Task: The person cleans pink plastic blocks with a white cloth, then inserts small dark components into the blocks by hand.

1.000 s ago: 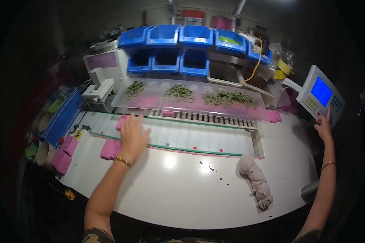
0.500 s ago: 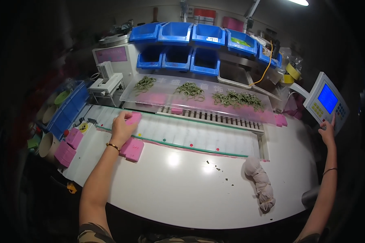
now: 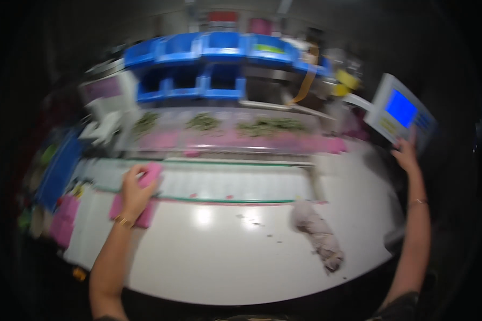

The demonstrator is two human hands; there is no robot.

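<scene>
My left hand (image 3: pixel 136 190) is closed on a pink rubber mould (image 3: pixel 151 174), over the left part of a pale belt (image 3: pixel 225 182) with green edges. Just below that hand, more pink moulds (image 3: pixel 143 216) lie on the white table, partly hidden by it. At the far right my right hand (image 3: pixel 407 155) holds nothing. Its index finger is stretched out to the keypad of a white control panel (image 3: pixel 389 105) with a blue screen; motion blur hides whether the fingertip presses a key.
Behind the belt, a clear shelf (image 3: pixel 177 120) carries heaps of green ring-like pieces (image 3: pixel 270 127). Blue bins (image 3: pixel 223 45) stand in two rows at the back. A knotted cloth bundle (image 3: pixel 317 235) lies front right, near dark crumbs. More pink blocks (image 3: pixel 65 222) stand at left.
The whole view has swung, so the scene sits further left and is blurred. The belt's red dots have shifted left against the table. Both hands keep their places at mould and panel.
</scene>
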